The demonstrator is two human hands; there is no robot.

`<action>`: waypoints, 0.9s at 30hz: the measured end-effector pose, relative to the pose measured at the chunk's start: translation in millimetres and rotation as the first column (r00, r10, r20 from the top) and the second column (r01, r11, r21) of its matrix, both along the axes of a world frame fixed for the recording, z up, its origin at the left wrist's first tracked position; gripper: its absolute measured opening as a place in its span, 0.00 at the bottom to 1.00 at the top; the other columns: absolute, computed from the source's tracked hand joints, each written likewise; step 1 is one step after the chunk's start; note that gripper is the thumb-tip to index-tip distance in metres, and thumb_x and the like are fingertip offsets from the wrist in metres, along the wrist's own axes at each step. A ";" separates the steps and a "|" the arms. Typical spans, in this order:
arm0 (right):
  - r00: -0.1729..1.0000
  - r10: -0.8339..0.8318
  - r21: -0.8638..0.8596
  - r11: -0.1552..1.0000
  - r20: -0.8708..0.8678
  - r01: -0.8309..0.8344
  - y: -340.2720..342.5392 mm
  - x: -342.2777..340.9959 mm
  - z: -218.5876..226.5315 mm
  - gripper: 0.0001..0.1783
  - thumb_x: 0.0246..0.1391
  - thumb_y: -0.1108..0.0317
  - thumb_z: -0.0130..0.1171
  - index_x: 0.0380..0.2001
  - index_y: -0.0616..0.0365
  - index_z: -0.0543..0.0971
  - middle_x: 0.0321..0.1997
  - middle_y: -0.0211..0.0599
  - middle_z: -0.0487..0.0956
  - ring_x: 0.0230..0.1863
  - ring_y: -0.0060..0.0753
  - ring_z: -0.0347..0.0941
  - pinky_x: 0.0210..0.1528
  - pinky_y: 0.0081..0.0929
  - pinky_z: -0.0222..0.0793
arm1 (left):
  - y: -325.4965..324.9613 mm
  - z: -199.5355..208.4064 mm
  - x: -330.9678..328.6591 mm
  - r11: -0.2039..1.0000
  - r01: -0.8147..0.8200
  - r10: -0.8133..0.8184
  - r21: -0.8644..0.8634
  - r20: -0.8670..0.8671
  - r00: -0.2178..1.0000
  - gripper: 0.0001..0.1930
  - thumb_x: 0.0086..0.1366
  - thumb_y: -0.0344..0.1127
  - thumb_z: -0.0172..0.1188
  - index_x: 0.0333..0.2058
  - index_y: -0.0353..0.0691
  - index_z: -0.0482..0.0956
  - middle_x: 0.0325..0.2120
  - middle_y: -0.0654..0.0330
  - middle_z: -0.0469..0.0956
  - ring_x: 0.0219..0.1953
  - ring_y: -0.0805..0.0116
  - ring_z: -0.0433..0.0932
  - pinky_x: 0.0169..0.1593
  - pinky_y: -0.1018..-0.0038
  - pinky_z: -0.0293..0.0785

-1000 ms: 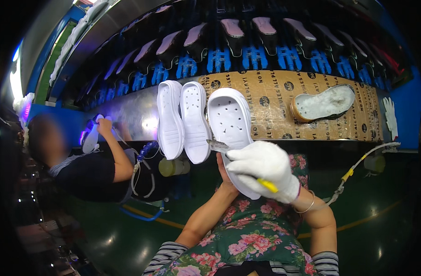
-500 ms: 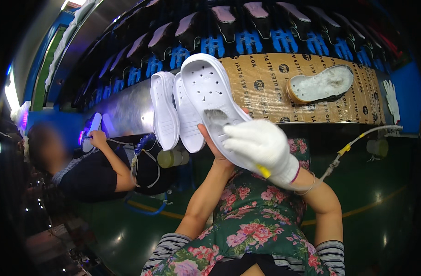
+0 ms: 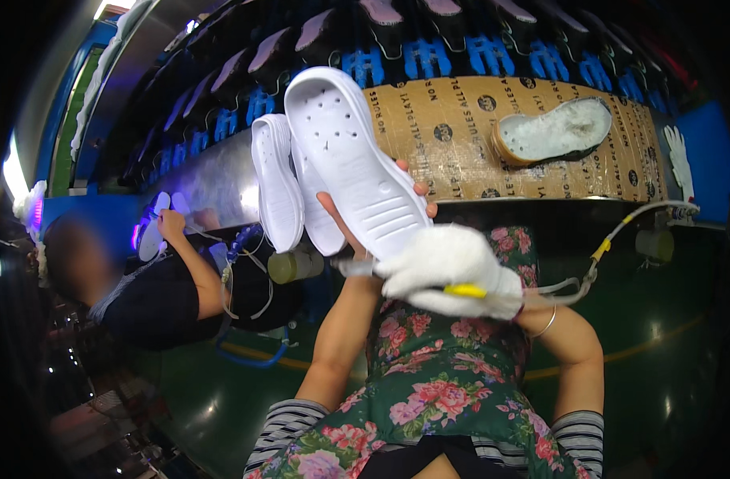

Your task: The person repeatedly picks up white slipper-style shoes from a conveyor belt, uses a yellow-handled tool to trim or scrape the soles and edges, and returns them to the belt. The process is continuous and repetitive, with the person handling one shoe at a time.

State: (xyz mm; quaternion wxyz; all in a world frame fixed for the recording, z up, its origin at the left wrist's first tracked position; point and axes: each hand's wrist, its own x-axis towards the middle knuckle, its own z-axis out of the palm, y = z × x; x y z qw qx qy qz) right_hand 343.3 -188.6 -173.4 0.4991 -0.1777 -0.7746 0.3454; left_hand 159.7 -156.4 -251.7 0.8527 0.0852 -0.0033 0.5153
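My bare left hand (image 3: 339,217) grips a white shoe sole (image 3: 341,144) from underneath, its thumb on the left edge and fingertips showing along the right. The sole is tilted, with small holes toward its far end and ridges toward the heel. My right hand (image 3: 445,271), in a white knit glove, is closed round a hose-fed brush (image 3: 354,267) beside the heel end. The brush tip is smeared by motion, and its handle is mostly hidden by the glove. A yellow piece (image 3: 466,291) lies along the glove, and a clear hose (image 3: 552,293) trails from the wrist.
Two more white soles (image 3: 277,191) stand left of mine. On the cardboard-covered bench (image 3: 453,180) lies a worn, white-coated sole (image 3: 552,132); a white glove (image 3: 678,162) hangs at right. Shoes on blue holders (image 3: 429,60) line the back. A co-worker (image 3: 157,279) handles a sole at left.
The brush has come off the sole's inner middle and moved down past the heel to the left. My left hand has shifted the sole slightly left and up.
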 end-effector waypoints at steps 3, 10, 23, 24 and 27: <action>0.975 -0.215 0.052 0.976 0.050 0.213 9.8 4.0 -5.9 0.15 0.43 0.74 0.74 0.38 0.50 0.88 0.48 0.39 0.88 0.44 0.46 0.85 0.45 0.40 0.80 | 5.9 4.6 6.1 1.000 0.000 0.000 0.000 0.079 0.997 0.60 0.57 0.85 0.57 0.73 0.44 0.56 0.62 0.41 0.68 0.55 0.33 0.73 0.51 0.37 0.79; 0.999 0.021 -0.166 0.986 -0.028 -0.026 -5.5 6.1 -1.1 0.14 0.45 0.73 0.76 0.38 0.50 0.90 0.44 0.37 0.89 0.44 0.42 0.86 0.46 0.38 0.81 | 14.5 12.3 -2.6 0.994 0.094 -0.097 0.061 0.043 0.994 0.61 0.53 0.76 0.72 0.72 0.42 0.54 0.59 0.40 0.66 0.56 0.39 0.72 0.55 0.44 0.80; 0.972 -0.221 -0.112 0.967 0.077 0.228 -16.5 5.5 -0.8 0.14 0.45 0.78 0.75 0.38 0.53 0.88 0.46 0.41 0.89 0.42 0.44 0.86 0.45 0.36 0.81 | 42.1 11.6 -6.0 0.875 0.330 -0.330 0.355 -0.063 0.942 0.64 0.51 0.83 0.67 0.64 0.23 0.64 0.50 0.41 0.73 0.43 0.52 0.77 0.40 0.65 0.75; 0.972 -0.229 0.015 0.974 0.054 0.228 -16.4 2.5 -10.1 0.16 0.44 0.78 0.74 0.40 0.55 0.88 0.47 0.43 0.88 0.43 0.45 0.86 0.45 0.37 0.81 | 41.0 16.8 -6.1 0.884 0.353 -0.345 0.307 -0.082 0.935 0.64 0.51 0.83 0.66 0.65 0.25 0.64 0.50 0.39 0.73 0.41 0.50 0.78 0.38 0.65 0.75; 0.978 -0.128 0.128 0.986 0.168 0.107 -29.2 0.5 -20.6 0.20 0.41 0.73 0.74 0.42 0.54 0.87 0.48 0.44 0.88 0.44 0.45 0.86 0.42 0.38 0.81 | 46.0 24.0 -9.2 0.874 0.435 -0.431 0.217 -0.066 0.900 0.62 0.51 0.81 0.65 0.71 0.36 0.64 0.55 0.32 0.72 0.41 0.43 0.78 0.39 0.57 0.74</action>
